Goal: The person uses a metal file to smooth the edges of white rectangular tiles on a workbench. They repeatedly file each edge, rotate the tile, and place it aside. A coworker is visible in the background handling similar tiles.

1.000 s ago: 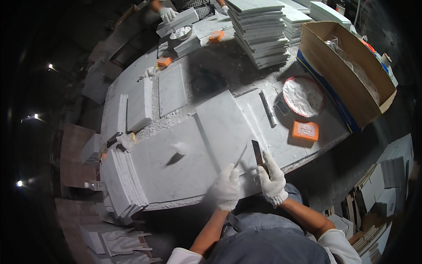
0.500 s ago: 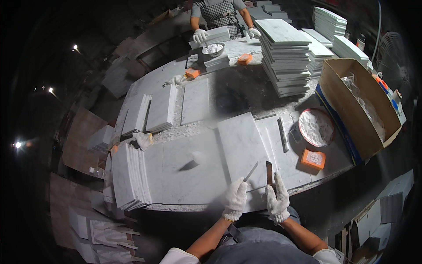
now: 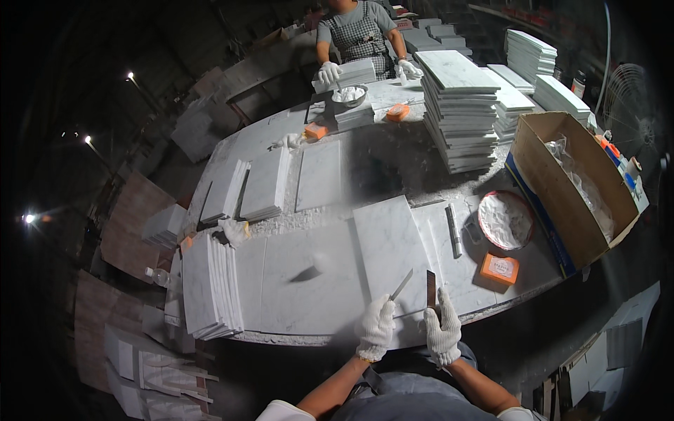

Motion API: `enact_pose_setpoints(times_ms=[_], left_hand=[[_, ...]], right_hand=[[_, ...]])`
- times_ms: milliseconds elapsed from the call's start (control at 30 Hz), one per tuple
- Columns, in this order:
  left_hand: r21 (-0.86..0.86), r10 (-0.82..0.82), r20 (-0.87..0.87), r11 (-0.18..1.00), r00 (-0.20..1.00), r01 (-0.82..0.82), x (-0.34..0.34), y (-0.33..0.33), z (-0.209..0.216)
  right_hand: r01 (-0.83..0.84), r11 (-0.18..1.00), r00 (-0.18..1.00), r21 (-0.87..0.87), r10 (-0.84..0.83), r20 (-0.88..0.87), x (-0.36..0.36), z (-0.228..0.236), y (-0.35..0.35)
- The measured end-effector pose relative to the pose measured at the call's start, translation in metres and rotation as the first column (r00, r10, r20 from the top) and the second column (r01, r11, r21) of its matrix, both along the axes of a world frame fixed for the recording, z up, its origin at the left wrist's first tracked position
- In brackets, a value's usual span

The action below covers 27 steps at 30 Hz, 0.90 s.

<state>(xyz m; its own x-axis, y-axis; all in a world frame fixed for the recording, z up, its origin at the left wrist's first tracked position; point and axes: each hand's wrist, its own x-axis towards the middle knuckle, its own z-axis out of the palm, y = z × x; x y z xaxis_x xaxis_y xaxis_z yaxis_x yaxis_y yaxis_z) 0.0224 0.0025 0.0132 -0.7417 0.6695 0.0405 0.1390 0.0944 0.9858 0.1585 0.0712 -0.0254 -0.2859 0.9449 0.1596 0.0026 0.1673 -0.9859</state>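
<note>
Two gloved hands at the near edge of the table [image 3: 446,188], a slim blade in each.
The left hand [image 3: 376,330] has its grip closed round the lower end of a pale blade [image 3: 401,284], slanting forward and to the right; the right hand [image 3: 443,331], thumb and fingers drawn in, grips a dark blade [image 3: 431,290] pointing almost straight away from the body. The dark blade stands just right of the pale one, their long axes converging toward the tips. Ahead of the left hand, the nearer one, lies a marble tile [image 3: 388,242], its long axis running forward and slightly left. From above, I cannot tell whether the pale blade touches it.
</note>
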Motion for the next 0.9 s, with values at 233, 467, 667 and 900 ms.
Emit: enact_pose_setpoints(times_ms=[233,467,667,900], left_hand=[[-0.037,0.0,-0.089,0.999,0.996,-0.003,-0.0014,-0.0015,-0.0042],[-0.077,0.008,-0.185,0.997,0.983,-0.023,-0.0032,-0.0008,-0.008],[-0.045,0.007,-0.041,0.999,0.999,-0.009,-0.001,-0.0021,-0.0047],[-0.014,0.027,-0.178,0.999,0.984,-0.03,-0.0021,0.0008,-0.0028]], right_hand=[[-0.026,0.999,0.999,-0.025,0.026,-0.026,0.002,0.0018,-0.0006],[-0.032,0.999,0.999,0.001,0.032,-0.013,0.0025,-0.0004,0.0018],[-0.033,0.999,0.999,-0.009,0.033,-0.013,0.0036,-0.0047,0.0017],[-0.004,1.0,0.995,-0.027,0.001,-0.096,-0.0027,-0.0007,0.0024]])
